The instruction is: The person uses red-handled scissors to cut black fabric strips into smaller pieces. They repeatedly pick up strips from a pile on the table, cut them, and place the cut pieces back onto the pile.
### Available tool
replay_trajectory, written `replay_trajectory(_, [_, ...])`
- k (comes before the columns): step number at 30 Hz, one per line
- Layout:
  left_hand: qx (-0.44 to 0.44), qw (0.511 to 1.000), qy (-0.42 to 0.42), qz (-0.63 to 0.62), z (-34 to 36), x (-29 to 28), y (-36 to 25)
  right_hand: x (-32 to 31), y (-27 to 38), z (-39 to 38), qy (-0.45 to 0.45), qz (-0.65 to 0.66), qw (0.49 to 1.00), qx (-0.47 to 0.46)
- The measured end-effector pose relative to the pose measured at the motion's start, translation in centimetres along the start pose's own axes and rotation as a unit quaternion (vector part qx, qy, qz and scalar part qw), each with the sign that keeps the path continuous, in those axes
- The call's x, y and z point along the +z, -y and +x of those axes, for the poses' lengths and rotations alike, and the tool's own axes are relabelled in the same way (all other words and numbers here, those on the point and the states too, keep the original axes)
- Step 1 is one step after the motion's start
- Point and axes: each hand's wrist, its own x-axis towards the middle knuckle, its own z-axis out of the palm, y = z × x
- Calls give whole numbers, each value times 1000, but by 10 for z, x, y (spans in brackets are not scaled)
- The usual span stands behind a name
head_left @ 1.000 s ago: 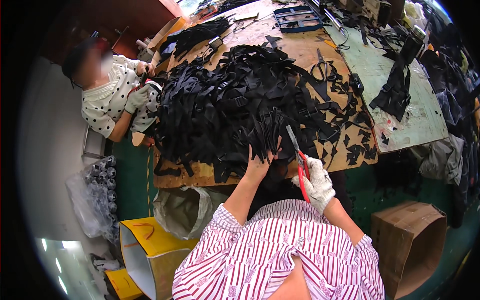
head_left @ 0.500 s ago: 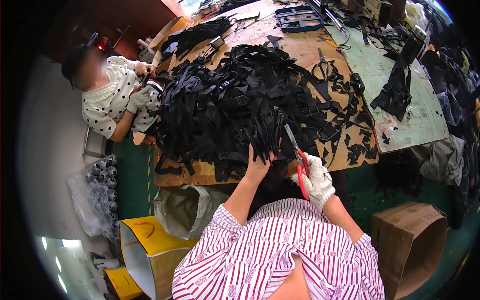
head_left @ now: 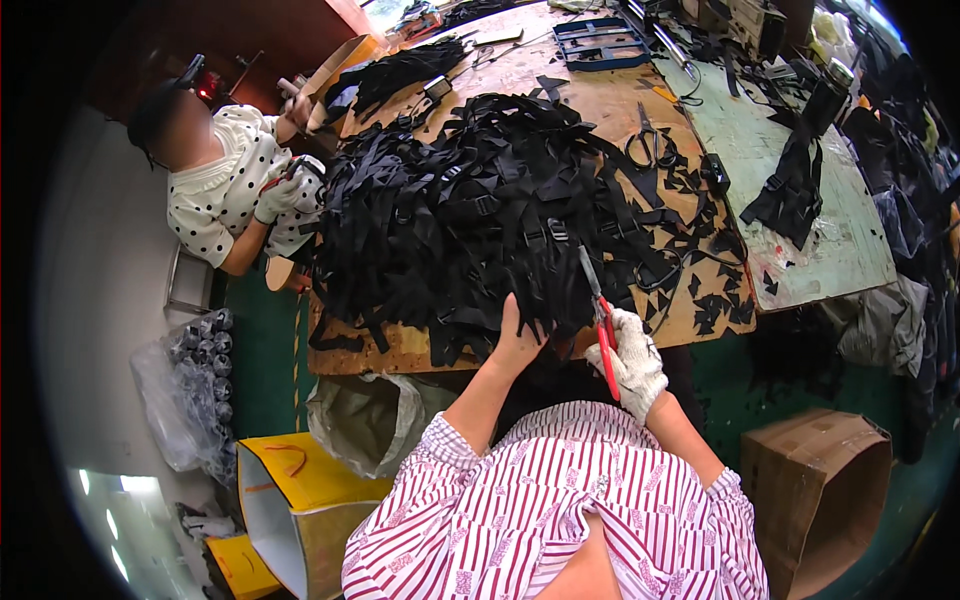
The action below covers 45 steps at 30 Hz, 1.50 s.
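Note:
A large heap of black webbing straps (head_left: pixel 440 200), some with plastic buckles, covers the middle of the wooden table. My bare left hand (head_left: pixel 520 340) is closed on several straps at the heap's near edge, its thumb up and the other fingers partly hidden under the webbing. In a white knitted glove, my right hand (head_left: pixel 638 368) grips red-handled scissors (head_left: pixel 607 335). Their metal blades point away from me, close together, with the tips beside the straps just right of my left hand.
Another pair of scissors (head_left: pixel 645 140) lies on the table among black scraps (head_left: pixel 715 305). Farther back is a blue tray (head_left: pixel 600 45). At left a co-worker (head_left: pixel 225 180) in a dotted top holds a tool. A cardboard box (head_left: pixel 815 490) and a yellow box (head_left: pixel 320 475) stand below the table.
The straps at my left hand have dropped lower and spread into the heap, showing buckles. My scissors have shifted slightly toward me. The co-worker's bare hand has moved away from the tool.

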Motion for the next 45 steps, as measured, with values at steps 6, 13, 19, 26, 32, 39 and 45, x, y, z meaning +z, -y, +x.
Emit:
replay_trajectory(6, [-11,986,-21,-168,7,-2,17,5,5,-3,11,91,991,99])
replay_trajectory(13, [-349,391,111,-845,-7,4,25,-21,24,12,-107,265,929,235])
replay_trajectory(19, [-352,116,23,-928,25,-29,72,-35,18,43,-151,135,965,164])
replay_trajectory(26, [-348,175,-15,-921,13,-11,69,-19,-24,82,-142,91,986,9])
replay_trajectory(32, [-341,335,22,-878,19,-11,88,-1,-36,96,-166,-152,973,-50])
replay_trajectory(39, [-419,359,-9,-834,18,-14,69,-18,-26,84,-83,41,996,-1])
replay_trajectory(45, [-417,409,74,-809,-4,15,45,-8,-21,88,-31,-130,981,-140])
